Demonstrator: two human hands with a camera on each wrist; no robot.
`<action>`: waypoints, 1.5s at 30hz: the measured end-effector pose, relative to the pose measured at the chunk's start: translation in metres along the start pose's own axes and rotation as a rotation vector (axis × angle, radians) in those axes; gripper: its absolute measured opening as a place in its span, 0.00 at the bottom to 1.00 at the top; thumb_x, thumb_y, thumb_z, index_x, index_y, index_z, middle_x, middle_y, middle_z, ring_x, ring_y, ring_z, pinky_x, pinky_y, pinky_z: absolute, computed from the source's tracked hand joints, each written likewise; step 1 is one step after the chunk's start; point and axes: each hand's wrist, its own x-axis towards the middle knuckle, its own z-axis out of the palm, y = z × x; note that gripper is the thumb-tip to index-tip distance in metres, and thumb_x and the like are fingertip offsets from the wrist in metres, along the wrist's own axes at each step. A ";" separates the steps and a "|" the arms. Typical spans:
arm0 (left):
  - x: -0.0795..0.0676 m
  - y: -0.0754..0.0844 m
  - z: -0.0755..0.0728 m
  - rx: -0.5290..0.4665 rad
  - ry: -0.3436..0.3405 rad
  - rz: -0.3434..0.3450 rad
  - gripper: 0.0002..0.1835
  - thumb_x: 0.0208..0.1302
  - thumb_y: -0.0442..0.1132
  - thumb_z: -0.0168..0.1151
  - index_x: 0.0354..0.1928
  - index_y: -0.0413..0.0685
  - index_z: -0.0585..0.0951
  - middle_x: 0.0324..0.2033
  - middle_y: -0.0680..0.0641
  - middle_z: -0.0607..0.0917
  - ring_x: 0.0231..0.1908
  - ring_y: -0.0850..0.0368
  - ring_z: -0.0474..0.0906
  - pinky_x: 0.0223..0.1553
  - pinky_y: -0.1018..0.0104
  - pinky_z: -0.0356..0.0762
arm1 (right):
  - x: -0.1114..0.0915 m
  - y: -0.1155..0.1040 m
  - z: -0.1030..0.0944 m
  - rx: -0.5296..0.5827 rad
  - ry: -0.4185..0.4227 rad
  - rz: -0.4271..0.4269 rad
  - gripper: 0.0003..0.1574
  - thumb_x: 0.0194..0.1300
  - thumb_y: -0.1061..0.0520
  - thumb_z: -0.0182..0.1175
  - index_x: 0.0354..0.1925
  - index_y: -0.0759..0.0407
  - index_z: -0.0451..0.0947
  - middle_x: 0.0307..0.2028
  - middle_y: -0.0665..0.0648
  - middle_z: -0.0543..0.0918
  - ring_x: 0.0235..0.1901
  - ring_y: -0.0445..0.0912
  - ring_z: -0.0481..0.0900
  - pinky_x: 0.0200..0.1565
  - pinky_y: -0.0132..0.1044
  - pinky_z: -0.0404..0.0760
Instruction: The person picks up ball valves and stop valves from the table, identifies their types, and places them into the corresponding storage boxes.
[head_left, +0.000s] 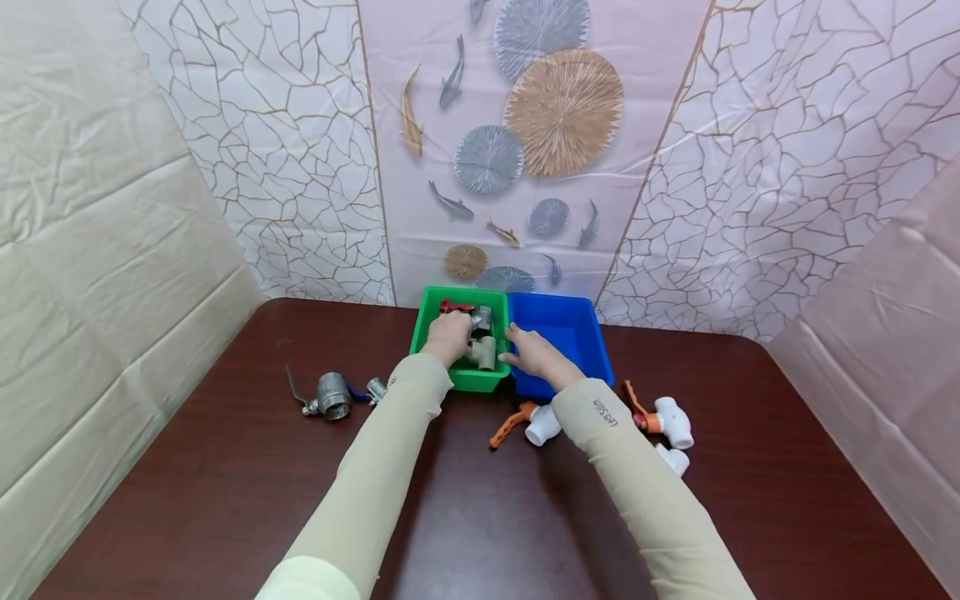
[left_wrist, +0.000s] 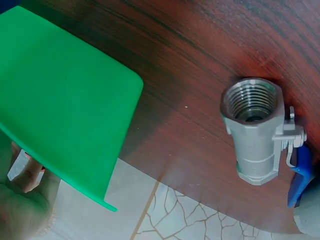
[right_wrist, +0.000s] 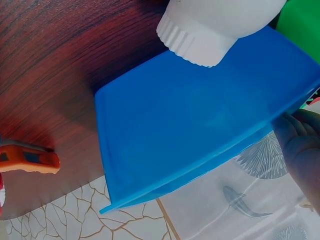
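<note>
My left hand (head_left: 448, 336) reaches into the green bin (head_left: 480, 382), beside a metal valve (head_left: 482, 317) and a red handle (head_left: 456, 306). Its fingertips are mostly hidden; in the left wrist view the bin's wall covers part of the hand, so any hold is unclear. A grey tee fitting (head_left: 483, 353) lies in the same bin. With thumb and fingers spread and nothing between them, my right hand (head_left: 536, 353) is over the side where the green bin meets the blue bin (head_left: 596, 354).
Left of the bins lie a large metal ball valve (head_left: 333, 397) and a smaller one (left_wrist: 255, 135) with a blue lever. To the front and right are white plastic valves (head_left: 543, 425) (head_left: 675, 422) with orange handles and another white piece (head_left: 672, 459). Patterned cloth walls surround the table (head_left: 480, 517).
</note>
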 end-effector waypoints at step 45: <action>-0.009 -0.005 -0.009 0.095 0.030 0.044 0.11 0.51 0.50 0.63 0.21 0.52 0.79 0.35 0.48 0.76 0.34 0.53 0.71 0.33 0.61 0.74 | -0.001 -0.007 -0.004 0.010 0.062 0.003 0.32 0.64 0.54 0.50 0.62 0.66 0.58 0.64 0.67 0.56 0.62 0.58 0.58 0.59 0.48 0.62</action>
